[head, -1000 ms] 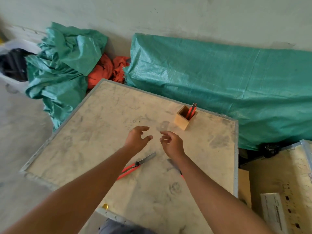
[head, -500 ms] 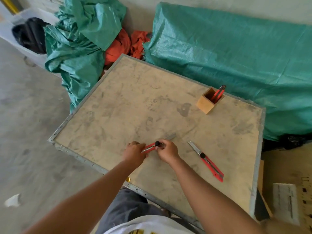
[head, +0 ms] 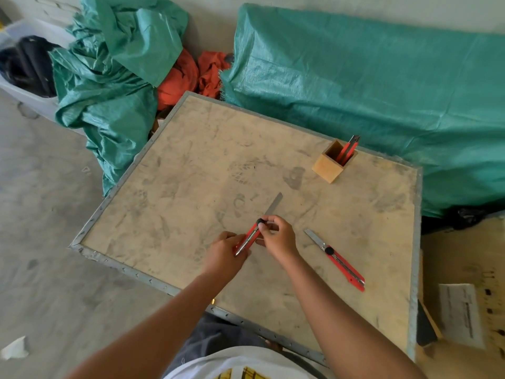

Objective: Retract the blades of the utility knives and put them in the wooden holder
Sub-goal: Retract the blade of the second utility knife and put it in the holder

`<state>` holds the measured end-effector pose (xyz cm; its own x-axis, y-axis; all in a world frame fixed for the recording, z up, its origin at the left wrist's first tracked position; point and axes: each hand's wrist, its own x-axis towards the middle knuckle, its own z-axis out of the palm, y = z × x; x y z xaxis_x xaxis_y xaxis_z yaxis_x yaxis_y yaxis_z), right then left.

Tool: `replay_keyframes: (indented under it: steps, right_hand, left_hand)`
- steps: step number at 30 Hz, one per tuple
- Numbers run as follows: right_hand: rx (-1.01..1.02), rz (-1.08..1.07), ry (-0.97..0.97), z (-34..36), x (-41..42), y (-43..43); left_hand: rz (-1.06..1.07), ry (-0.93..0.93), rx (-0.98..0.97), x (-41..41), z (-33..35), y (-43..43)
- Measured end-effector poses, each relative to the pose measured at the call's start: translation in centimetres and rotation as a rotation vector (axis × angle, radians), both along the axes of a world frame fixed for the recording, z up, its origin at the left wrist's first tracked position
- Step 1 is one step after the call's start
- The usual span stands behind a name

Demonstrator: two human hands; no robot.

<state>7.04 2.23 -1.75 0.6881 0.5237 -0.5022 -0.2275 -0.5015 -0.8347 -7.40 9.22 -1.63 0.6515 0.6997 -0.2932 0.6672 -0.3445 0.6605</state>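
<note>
Two knives left w/ blades out. Left hand (head: 224,251) grips the red knife (head: 247,240) handle, right hand (head: 278,236) pinches its black lock knob (head: 260,222). Second knife (head: 336,260) lies just right; holder (head: 332,163) far corner. Risk: slider jerks, fingers slip onto the long blade (head: 274,205).

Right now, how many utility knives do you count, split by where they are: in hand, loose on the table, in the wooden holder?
In hand, blade out: 1, held knife, left hand and right hand on it
Loose on table, blade out: 1, loose knife
In wooden holder: 1, stowed knife
Total: 3
</note>
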Motion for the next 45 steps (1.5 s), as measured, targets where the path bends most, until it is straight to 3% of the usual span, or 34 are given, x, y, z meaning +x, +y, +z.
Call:
replay_keyframes:
  steps: [4, 12, 20, 32, 45]
  right_hand:
    - [0.045, 0.04, -0.053, 2.9, 2.6, -1.0]
    - [0.125, 0.077, -0.086, 8.6, 7.6, -5.9]
    - [0.182, 0.155, -0.1, 12.3, 8.4, -11.1]
    - [0.125, 0.446, -0.367, 13.3, 7.4, -15.0]
    - [0.166, 0.32, -0.416, 13.7, 8.4, -15.5]
  left_hand:
    - [0.031, -0.106, -0.075, 1.5, 2.3, -1.1]
    - [-0.055, -0.291, -0.439, 3.6, 6.7, -4.3]
    - [0.067, -0.528, -0.58, 4.8, 8.6, -8.5]
    - [0.14, -0.643, -0.624, 6.0, 11.0, -11.2]
    - [0.086, -0.658, -0.589, 8.1, 12.1, -10.9]
